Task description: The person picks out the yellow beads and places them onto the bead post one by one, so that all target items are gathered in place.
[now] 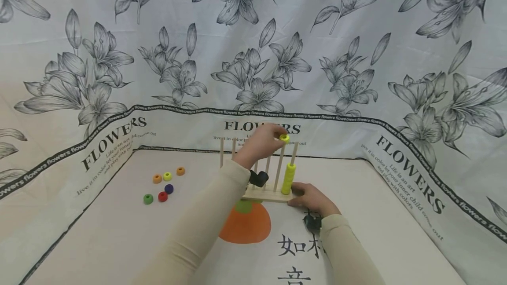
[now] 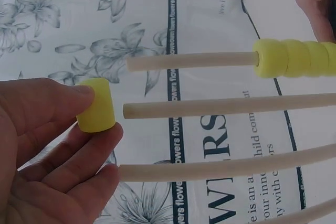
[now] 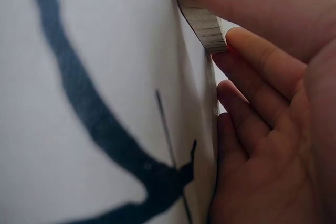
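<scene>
My left hand (image 1: 263,142) pinches a yellow bead (image 2: 97,106) between thumb and fingers. In the left wrist view the bead is just off the tip of a bare wooden rod (image 2: 210,106), second from the right on the rack. A stack of yellow beads (image 1: 288,179) fills the lower part of the rightmost rod. At the right end of the rack's wooden base (image 1: 264,194), my right hand (image 1: 314,199) grips the edge. The right wrist view shows the thumb and fingers about the base's corner (image 3: 210,32). My left forearm hides some rods.
Several loose beads lie on the table to the left, among them a green bead (image 1: 148,199), a red bead (image 1: 163,196) and a blue bead (image 1: 169,189). A flower-printed cloth (image 1: 253,38) hangs behind the rack. An orange print (image 1: 247,225) marks the tabletop in front.
</scene>
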Demonstrator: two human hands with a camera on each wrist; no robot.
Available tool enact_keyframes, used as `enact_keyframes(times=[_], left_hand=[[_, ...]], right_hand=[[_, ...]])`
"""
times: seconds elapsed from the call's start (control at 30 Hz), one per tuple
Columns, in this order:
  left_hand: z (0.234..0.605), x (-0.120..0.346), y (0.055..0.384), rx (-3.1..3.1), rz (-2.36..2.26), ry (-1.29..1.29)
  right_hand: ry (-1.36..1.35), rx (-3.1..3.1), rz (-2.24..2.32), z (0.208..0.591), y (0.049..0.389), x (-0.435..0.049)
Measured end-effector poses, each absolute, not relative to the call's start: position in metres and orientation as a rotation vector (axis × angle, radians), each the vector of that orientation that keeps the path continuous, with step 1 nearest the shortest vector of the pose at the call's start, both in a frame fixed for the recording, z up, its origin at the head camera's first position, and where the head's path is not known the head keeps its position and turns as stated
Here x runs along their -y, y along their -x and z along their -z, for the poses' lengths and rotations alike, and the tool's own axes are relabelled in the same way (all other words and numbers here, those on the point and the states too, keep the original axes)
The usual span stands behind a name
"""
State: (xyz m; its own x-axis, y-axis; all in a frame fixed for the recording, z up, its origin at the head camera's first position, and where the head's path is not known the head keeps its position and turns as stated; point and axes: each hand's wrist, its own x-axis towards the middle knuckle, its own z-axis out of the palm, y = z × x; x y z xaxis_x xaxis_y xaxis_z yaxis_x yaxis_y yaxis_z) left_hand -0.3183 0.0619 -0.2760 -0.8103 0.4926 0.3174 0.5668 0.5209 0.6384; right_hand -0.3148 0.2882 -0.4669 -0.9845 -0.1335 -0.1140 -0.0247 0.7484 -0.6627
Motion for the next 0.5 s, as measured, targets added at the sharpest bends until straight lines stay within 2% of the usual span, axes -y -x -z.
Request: enact_keyframes(times=[0.5], left_hand=[[0.275, -0.095, 0.319, 2.636, 0.93, 1.004]], right_hand=[[0.085, -2.775, 1.074, 0.466, 0.312, -0.289]])
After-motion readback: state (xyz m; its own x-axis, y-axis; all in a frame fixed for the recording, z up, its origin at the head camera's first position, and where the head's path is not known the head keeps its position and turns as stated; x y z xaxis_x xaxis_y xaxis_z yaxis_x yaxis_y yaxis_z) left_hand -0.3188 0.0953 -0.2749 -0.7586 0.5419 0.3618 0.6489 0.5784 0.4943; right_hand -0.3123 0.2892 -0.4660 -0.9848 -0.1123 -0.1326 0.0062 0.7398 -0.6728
